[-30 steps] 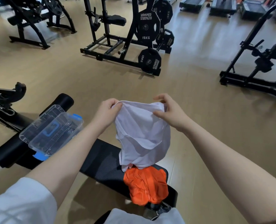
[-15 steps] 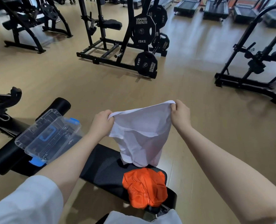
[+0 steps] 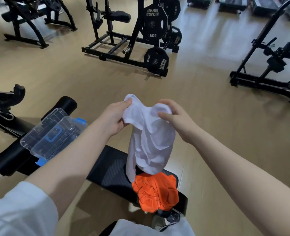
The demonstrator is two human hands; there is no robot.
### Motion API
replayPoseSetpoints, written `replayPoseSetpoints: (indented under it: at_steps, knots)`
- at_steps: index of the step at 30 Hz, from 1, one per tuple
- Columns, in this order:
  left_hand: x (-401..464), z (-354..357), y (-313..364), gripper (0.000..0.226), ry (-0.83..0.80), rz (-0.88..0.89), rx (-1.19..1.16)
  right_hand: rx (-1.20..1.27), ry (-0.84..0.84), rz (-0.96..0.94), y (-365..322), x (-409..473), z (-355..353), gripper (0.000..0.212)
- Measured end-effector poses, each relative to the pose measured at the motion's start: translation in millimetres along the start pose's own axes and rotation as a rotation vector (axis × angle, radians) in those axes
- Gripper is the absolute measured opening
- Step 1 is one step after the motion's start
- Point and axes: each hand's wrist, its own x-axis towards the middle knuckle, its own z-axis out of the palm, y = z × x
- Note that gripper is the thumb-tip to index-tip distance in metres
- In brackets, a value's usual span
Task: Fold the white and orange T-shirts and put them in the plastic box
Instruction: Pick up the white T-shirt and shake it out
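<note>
Both hands hold up the white T-shirt (image 3: 149, 142) above the black bench pad (image 3: 110, 169). My left hand (image 3: 115, 116) pinches its top left edge and my right hand (image 3: 175, 116) grips the bunched top right edge. The shirt hangs crumpled, its lower end touching the bench just above the orange T-shirt (image 3: 156, 191). That orange shirt lies in a crumpled heap on the near right end of the bench. The clear plastic box (image 3: 55, 133) with blue latches sits on the bench to the left, its lid standing open beside it.
A black roller pad (image 3: 66, 106) sits behind the box. A weight-plate rack (image 3: 151, 31) stands on the wooden floor ahead, and other black gym machines (image 3: 268, 65) stand at right and far left. A bench frame arm (image 3: 4, 97) juts at the left edge.
My hands have come closer together, so the white T-shirt's top edge went from stretched wide to bunched. The shirt now hangs narrower and longer over the bench.
</note>
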Motion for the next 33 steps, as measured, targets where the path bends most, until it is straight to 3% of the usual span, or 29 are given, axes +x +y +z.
replayPoseSetpoints:
  at_steps: [2, 9, 11, 13, 15, 19, 25, 33]
  knots:
    - [-4.1, 4.7, 7.1, 0.016, -0.031, 0.006, -0.011, -0.068, -0.061, -0.054, -3.4, -2.1, 11.5, 0.014]
    - [-17.1, 8.8, 11.3, 0.025, -0.160, 0.120, 0.121, -0.092, -0.011, -0.072, -11.8, 1.6, 38.1, 0.024]
    - [-17.9, 7.6, 6.3, 0.021, -0.071, 0.212, 0.156, -0.056, 0.061, -0.065, -11.8, 1.2, 38.7, 0.026]
    - [-19.7, 5.4, -6.0, 0.011, 0.135, 0.335, 0.252, 0.059, 0.156, 0.005, -9.9, 3.5, 34.3, 0.023]
    - [-24.9, 4.7, -23.3, 0.010, 0.172, 0.388, 0.299, 0.198, 0.212, 0.095, -8.6, 5.4, 29.1, 0.018]
    - [-32.1, 16.5, -51.1, 0.006, -0.027, 0.318, 0.440, 0.343, 0.178, 0.191, -5.7, 5.1, 28.7, 0.013]
    - [-25.6, 26.1, -64.3, 0.012, 0.089, 0.254, 0.349, 0.495, 0.128, 0.227, -5.2, 1.5, 28.6, 0.015]
    - [-28.1, 28.6, -63.9, 0.007, 0.029, 0.352, 0.441, 0.616, 0.096, 0.291, -6.9, -5.1, 20.7, 0.014]
